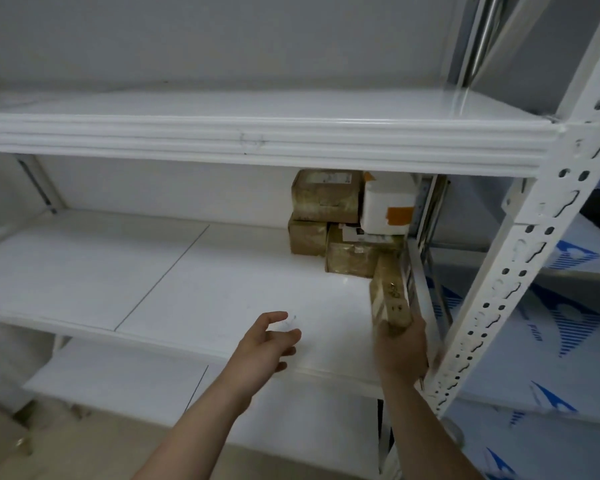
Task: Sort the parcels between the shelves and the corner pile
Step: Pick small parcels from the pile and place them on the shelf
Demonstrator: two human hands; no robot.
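Note:
My right hand (403, 348) grips a slim brown cardboard parcel (390, 292) at its near end, standing on edge against the right side of the middle shelf (187, 282). Behind it, in the shelf's back right corner, stand a taped brown box (355, 256), a smaller brown box (307, 237), another brown box (326, 195) stacked on top, and a white parcel with orange tape (388, 206). My left hand (267, 344) hovers over the shelf's front edge, fingers loosely spread and holding nothing.
The white metal rack has a top shelf (257, 140) and a lower shelf (136, 379). A perforated upright post (520, 265) stands close on the right of my right hand. White sheets with blue print (551, 341) lie beyond the post.

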